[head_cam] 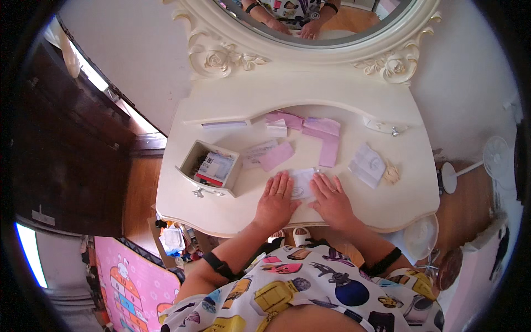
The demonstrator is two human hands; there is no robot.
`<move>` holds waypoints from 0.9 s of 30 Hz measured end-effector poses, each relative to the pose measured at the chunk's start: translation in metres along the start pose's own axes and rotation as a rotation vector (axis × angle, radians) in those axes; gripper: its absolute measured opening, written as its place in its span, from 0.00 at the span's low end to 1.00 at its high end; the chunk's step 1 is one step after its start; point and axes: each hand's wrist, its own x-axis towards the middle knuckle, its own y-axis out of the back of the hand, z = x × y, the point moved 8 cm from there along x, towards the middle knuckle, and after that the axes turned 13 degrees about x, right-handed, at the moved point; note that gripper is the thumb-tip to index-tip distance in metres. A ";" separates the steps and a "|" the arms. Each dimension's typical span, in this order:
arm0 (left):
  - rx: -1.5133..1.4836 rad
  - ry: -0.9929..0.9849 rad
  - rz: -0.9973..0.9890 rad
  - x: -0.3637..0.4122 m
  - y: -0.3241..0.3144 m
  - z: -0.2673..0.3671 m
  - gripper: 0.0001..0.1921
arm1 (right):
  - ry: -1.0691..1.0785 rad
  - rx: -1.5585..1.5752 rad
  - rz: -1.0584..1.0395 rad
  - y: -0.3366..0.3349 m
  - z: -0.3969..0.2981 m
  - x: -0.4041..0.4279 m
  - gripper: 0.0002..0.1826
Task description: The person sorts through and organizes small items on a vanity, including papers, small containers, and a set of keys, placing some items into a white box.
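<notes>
A folded sheet of white paper with a faint round stamp-like mark lies on the cream dressing table before me. My left hand rests flat at the sheet's left edge, palm down. On its right edge my right hand lies the same way, fingers extended. Neither hand grips anything; each covers part of the paper. Just beyond my left hand are a pink slip and a printed paper partly beneath it. To the right of my right hand lies another creased white paper.
A pulled-out small drawer holding papers and a red item stands at left. Pink papers and a folded white slip lie at the back, under the oval mirror. A crumpled beige piece sits at right. A box of clutter is on the floor.
</notes>
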 end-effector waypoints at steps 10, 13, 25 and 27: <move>0.131 -0.106 -0.010 0.011 0.006 0.000 0.26 | 0.397 -0.334 0.011 0.004 -0.019 0.012 0.14; 0.038 -0.218 0.174 0.016 0.016 0.007 0.19 | 0.410 -0.239 0.036 0.009 -0.027 0.019 0.14; -0.225 -0.204 0.236 0.009 0.077 -0.021 0.18 | 0.283 -0.059 0.078 0.039 -0.031 0.035 0.12; -0.221 -0.176 0.319 0.005 0.102 -0.045 0.17 | 0.371 -0.005 0.218 0.064 -0.060 0.051 0.12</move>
